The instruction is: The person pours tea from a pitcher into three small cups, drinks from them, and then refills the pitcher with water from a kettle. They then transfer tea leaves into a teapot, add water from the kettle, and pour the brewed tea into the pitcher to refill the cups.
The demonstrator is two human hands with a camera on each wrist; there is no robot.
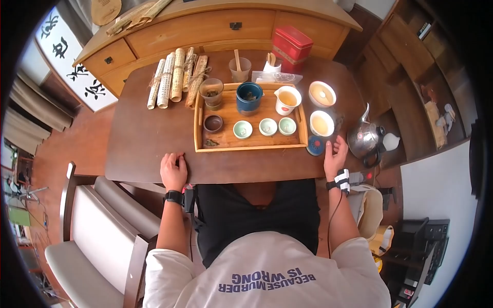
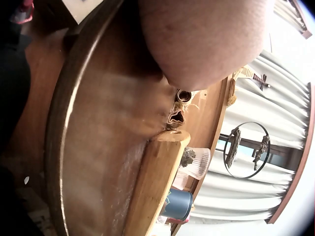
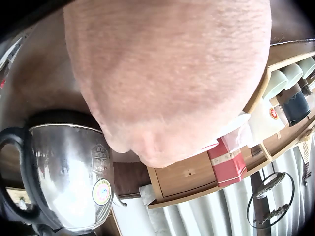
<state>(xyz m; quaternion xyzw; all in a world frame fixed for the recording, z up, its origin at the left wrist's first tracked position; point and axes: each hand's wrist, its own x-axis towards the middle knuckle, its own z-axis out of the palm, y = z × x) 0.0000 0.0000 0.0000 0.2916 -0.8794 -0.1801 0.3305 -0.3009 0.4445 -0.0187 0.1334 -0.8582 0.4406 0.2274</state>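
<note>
My left hand (image 1: pixel 173 172) rests on the near edge of the table, its fingers loosely bent and holding nothing. To its right lies a bamboo tea tray (image 1: pixel 246 149) with a blue lidless pot (image 1: pixel 249 105), a white pitcher of tea (image 1: pixel 287 107), a dark brown cup (image 1: pixel 213 123) and several pale green cups (image 1: pixel 242 129). My right hand (image 1: pixel 335 155) lies on the table without a grip on anything, between a round blue lid (image 1: pixel 315 146) and a steel kettle (image 3: pixel 71 172). White bowls of amber liquid (image 1: pixel 322 124) stand just beyond it. In both wrist views, the fingers are mostly hidden.
Several tied scrolls (image 1: pixel 177 74) lie at the table's back left. A glass with tea leaves (image 1: pixel 211 93) stands on the tray's left corner. Behind the tray are another cup with a wooden stick (image 1: pixel 240 72) and a red tin (image 1: pixel 291 47). A chair (image 1: pixel 97 226) stands at left.
</note>
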